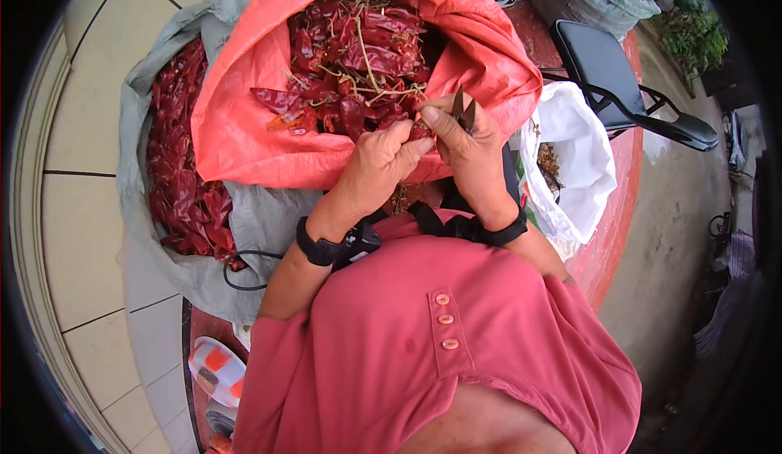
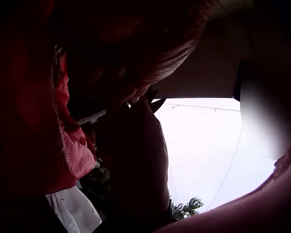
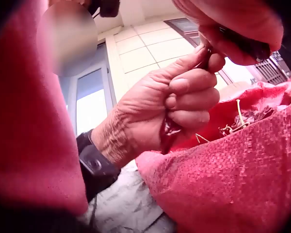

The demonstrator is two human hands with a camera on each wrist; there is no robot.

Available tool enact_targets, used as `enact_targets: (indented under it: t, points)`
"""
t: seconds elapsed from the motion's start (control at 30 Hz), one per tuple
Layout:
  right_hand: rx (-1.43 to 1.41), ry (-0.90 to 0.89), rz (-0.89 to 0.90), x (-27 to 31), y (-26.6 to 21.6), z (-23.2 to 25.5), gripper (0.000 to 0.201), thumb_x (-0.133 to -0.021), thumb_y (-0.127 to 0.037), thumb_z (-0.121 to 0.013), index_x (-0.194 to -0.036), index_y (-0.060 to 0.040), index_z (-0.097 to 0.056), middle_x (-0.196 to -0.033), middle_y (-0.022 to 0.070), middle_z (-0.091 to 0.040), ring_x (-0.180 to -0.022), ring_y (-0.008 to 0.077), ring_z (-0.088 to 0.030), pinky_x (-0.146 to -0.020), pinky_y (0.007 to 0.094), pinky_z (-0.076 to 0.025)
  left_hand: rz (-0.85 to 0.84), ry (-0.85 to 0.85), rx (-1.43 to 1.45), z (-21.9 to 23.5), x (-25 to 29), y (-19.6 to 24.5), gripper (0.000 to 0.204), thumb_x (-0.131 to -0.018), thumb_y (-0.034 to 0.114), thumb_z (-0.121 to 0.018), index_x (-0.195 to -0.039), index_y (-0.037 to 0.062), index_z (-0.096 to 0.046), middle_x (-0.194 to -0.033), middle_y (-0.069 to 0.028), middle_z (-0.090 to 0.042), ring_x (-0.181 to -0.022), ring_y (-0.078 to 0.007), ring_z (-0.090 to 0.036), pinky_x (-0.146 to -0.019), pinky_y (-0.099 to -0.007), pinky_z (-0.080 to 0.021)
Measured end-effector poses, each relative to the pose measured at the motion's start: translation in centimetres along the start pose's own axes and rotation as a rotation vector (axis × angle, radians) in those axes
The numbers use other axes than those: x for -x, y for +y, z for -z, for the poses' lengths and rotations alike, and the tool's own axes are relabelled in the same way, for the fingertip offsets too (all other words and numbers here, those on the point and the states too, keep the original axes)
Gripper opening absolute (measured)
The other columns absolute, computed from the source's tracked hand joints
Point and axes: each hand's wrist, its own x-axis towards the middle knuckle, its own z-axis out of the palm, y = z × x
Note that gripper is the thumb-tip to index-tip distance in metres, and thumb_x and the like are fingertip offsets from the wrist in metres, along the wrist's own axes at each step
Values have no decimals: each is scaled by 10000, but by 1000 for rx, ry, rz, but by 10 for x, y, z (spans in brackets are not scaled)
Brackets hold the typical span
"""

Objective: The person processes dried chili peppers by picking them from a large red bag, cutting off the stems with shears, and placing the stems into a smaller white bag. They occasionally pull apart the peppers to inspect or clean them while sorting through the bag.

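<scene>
In the head view my hands meet at the near rim of a red woven sack (image 1: 269,157) filled with dried red chilies (image 1: 358,55) on thin stalks. My left hand (image 1: 379,165) grips a dried chili (image 3: 170,133), whose shiny red end sticks out below the curled fingers in the right wrist view. Beside it my right hand (image 1: 472,153) holds small scissors (image 1: 463,110), their dark, pointed blades showing above the fingers. Thumb and fingertips of both hands come together at the chili's upper end. The left wrist view is mostly dark, with the blade tips (image 2: 158,104) against bright sky.
On the left stands a grey sack (image 1: 142,169) of dried chilies (image 1: 183,185). A white bag (image 1: 582,157) with brownish scraps sits at the right, near a black folding chair (image 1: 599,71). Farther back is another filled sack (image 1: 599,2). A patterned plate (image 1: 216,372) lies at lower left.
</scene>
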Motion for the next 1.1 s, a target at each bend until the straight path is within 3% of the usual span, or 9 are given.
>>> enact_targets:
  t: [0.2, 0.4, 0.47, 0.57, 0.63, 0.77, 0.9, 0.97, 1.1]
  points:
    - [-102, 10, -178, -8, 3, 8, 153, -913, -173, -647, -972, -32, -649, -686, -41, -542, -493, 22, -352, -451, 207, -265, -90, 72, 32, -10, -3, -3, 210, -937, 192, -583, -873, -1, -532, -695, -181, -551, -630, -320, -589, -562, -382, -436]
    - [-274, -96, -426, -15, 9, 16, 154, -922, -191, -630, -939, -40, -653, -623, -52, -473, -470, 46, -329, -460, 214, -262, -113, 47, 70, -10, 2, -8, 160, -946, 161, -565, -927, 2, -556, -725, -154, -594, -659, -310, -604, -577, -359, -448]
    - [-176, -80, -335, -13, 2, 12, 159, -923, -196, -626, -943, -41, -654, -614, -57, -468, -477, 45, -331, -462, 216, -259, -144, 74, 60, -10, 3, -16, 156, -955, 167, -558, -948, 13, -572, -687, -101, -597, -601, -239, -585, -546, -322, -427]
    - [152, 14, -65, -1, -7, 1, 171, -922, -208, -624, -951, -43, -656, -601, -68, -456, -482, 41, -322, -463, 219, -248, 96, -143, 369, 2, 3, -4, 157, -969, 185, -554, -948, 34, -590, -679, -4, -579, -554, -77, -475, -501, -248, -356]
    - [244, 85, 39, -1, -18, -4, 178, -920, -213, -625, -957, -42, -657, -603, -73, -457, -483, 37, -320, -462, 218, -243, 106, -249, 504, 8, 3, 4, 195, -977, 224, -546, -980, 37, -603, -634, 52, -452, -538, -39, -371, -492, -213, -288]
    - [-135, 180, 38, -22, -23, 28, 163, -922, -200, -628, -968, -46, -658, -648, -60, -518, -482, 27, -382, -452, 202, -268, 163, -475, 552, 4, 15, 8, 196, -976, 220, -544, -981, 35, -605, -613, 71, -389, -523, -24, -320, -500, -190, -267]
    - [176, 451, 349, -21, -46, 74, 150, -918, -158, -638, -1008, -43, -674, -739, -30, -593, -547, 27, -464, -463, 187, -309, 104, -47, 435, 20, 40, 4, 201, -969, 203, -522, -1048, 33, -595, -771, 13, -569, -609, -28, -438, -550, -197, -375]
    - [392, 610, 423, -11, -51, 103, 158, -917, -124, -633, -1041, -38, -679, -809, -10, -631, -659, 36, -538, -514, 188, -370, 133, 218, 73, 42, 64, 24, 236, -961, 200, -527, -1121, 38, -588, -848, -17, -592, -682, -83, -501, -636, -245, -442]
    - [866, 633, 396, 5, -20, 216, 183, -932, -104, -601, -1073, -9, -669, -910, 46, -660, -833, 112, -605, -785, 253, -481, 116, 767, -546, 96, 110, 38, 356, -947, 213, -540, -1253, 31, -544, -1113, -121, -588, -932, -211, -571, -862, -309, -448]
